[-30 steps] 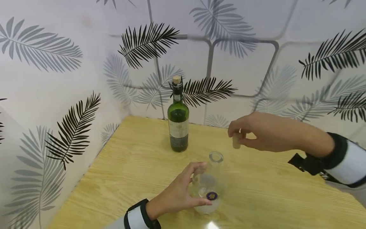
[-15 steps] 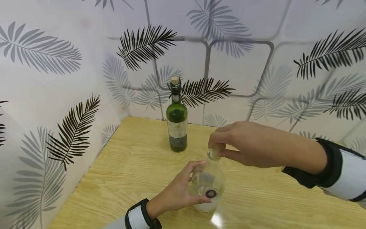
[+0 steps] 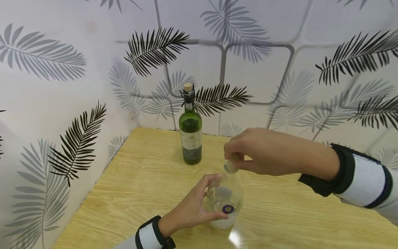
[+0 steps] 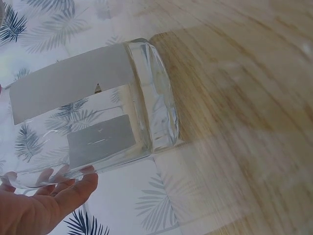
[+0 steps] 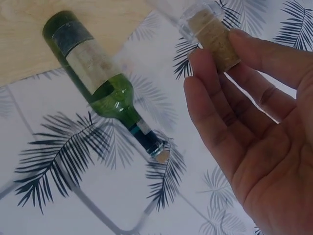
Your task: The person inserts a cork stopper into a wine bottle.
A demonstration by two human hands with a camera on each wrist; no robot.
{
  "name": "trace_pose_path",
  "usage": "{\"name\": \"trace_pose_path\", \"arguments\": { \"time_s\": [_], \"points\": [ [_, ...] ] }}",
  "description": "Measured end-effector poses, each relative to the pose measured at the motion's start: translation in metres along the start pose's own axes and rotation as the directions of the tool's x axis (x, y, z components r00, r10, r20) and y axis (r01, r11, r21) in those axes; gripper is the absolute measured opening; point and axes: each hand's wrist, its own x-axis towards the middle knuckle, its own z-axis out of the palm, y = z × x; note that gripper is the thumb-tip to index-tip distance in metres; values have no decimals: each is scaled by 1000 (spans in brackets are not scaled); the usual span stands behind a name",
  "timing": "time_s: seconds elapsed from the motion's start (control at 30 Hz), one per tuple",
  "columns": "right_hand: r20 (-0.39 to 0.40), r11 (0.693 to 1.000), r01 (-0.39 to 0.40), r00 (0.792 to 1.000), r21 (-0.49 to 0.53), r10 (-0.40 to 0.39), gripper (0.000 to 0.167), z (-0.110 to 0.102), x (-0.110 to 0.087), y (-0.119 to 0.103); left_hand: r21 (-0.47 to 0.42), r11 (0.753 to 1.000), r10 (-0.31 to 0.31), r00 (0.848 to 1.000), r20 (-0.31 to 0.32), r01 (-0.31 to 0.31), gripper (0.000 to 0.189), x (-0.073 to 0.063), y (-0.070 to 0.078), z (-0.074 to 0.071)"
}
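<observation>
My left hand [image 3: 194, 207] holds a clear glass bottle [image 3: 228, 190], round-bodied with a small blue and gold badge, upright on the table. Its thick glass base shows in the left wrist view, with the fingers [image 4: 73, 196] along one side. Over the bottle's mouth, my right hand [image 3: 261, 151] pinches a cork [image 5: 222, 49] between thumb and fingers. In the right wrist view, one end of that cork sits within the glass mouth [image 5: 188, 27], and the other end sticks out between the fingertips.
A green wine bottle [image 3: 191, 138] with a pale label and a cork in its neck stands behind, left of the clear bottle. The wood-grain table [image 3: 149, 166] meets a leaf-patterned wall [image 3: 77, 90] at the back and left.
My right hand has moved left and brought the cork from beside the clear bottle into its mouth. My left hand keeps its hold on the bottle.
</observation>
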Motion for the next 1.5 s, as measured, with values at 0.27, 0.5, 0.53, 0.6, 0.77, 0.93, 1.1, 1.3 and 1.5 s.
{"name": "trace_pose_path", "arguments": {
  "time_s": [0.27,0.5,0.53,0.6,0.77,0.93,1.1,1.3,1.5],
  "points": [
    [58,995,-102,993,-2,102,18,-7,9,-10,-16,1000,-22,1000,3,22,92,2,-1,-1],
    [114,997,-57,992,54,51,14,-9,3,-3,-146,981,-115,990,84,126,103,-1,-16,-1],
    [116,996,-48,992,73,39,14,-8,2,-1,-162,979,-108,989,98,123,102,0,-19,-1],
    [106,992,-31,994,119,18,10,-6,1,4,-188,976,-88,989,119,109,98,2,-24,1],
    [25,979,-12,1000,203,7,8,6,-1,12,-247,965,-61,989,137,93,93,4,-30,2],
    [-62,977,-77,994,198,91,14,15,-5,8,-246,967,-43,991,130,74,94,5,-29,2],
    [-54,970,-163,983,180,175,14,14,-4,1,-240,968,-34,991,130,65,94,9,-30,0],
    [25,983,-90,996,160,87,9,9,-4,7,-248,964,-58,984,171,100,94,11,-33,1],
    [-27,988,-22,999,155,26,13,14,-4,9,-249,964,-54,984,172,97,95,9,-32,-1]
  ]
}}
